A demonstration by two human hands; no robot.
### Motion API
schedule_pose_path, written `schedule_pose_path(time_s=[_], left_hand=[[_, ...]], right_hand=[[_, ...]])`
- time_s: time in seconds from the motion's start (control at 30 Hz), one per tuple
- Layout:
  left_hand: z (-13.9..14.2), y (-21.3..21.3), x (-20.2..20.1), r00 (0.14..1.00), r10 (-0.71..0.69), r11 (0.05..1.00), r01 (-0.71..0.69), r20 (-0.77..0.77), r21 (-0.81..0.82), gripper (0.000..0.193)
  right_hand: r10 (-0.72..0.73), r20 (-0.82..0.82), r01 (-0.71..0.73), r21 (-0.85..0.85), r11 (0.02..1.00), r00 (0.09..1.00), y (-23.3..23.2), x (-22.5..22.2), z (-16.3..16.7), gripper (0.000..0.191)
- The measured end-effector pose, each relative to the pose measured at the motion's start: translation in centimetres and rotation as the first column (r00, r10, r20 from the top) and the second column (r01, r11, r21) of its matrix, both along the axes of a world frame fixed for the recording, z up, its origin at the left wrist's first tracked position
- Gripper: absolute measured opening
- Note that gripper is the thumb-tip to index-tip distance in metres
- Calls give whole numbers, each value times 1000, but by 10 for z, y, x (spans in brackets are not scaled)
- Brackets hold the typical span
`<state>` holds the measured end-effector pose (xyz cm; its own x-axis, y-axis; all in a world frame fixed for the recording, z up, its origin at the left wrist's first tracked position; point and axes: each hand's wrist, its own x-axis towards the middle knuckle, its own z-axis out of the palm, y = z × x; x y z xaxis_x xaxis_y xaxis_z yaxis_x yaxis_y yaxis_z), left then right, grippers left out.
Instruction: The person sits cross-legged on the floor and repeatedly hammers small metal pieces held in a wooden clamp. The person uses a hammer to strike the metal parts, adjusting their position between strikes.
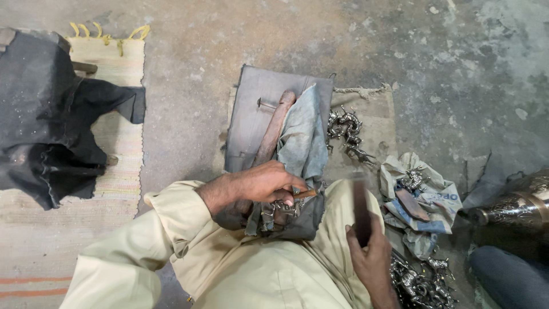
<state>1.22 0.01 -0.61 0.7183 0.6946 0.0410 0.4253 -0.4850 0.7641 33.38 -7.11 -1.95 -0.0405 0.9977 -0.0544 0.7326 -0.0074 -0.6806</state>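
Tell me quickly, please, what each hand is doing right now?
Left hand: closed, pinching a small metal figurine against the cloth-covered block.
Right hand: closed around a dark flat tool, blurred.

Down on a rough, stained concrete floor (240,34), grey-brown and patchy, paler and blotched at upper right. A striped woven mat (117,149) with yellow tassels lies at left, a dark cloth (46,114) heaped over it. A burlap sack (374,123) is spread flat at centre. Light is dim and even.
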Motion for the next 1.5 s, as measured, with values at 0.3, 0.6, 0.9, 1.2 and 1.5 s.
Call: schedule_pose_path(time_s=[0.3,0.6,0.9,1.2,1.5], left_hand=[[1,-1,0,999,-27,1000,28,29,-4,42],[-1,2,0,997,-55,998,53,59,37,44],[-2,1,2,998,-50,999,50,50,-2,42],[1,0,0,993,-79,997,76,83,33,41],[-1,2,-2,987,-91,996,87,130,35,39]], right_hand=[[120,285,-139,47,989,951,-7,1,-3,52],[-159,-22,158,-35,987,987,-9,-1,8,46],[-92,-34,93,26,995,995,-12,0,10,54],[162,381,-232,146,962,910,-15,7,12,62],[-45,231,52,-23,998,972,-16,3,18,46]])
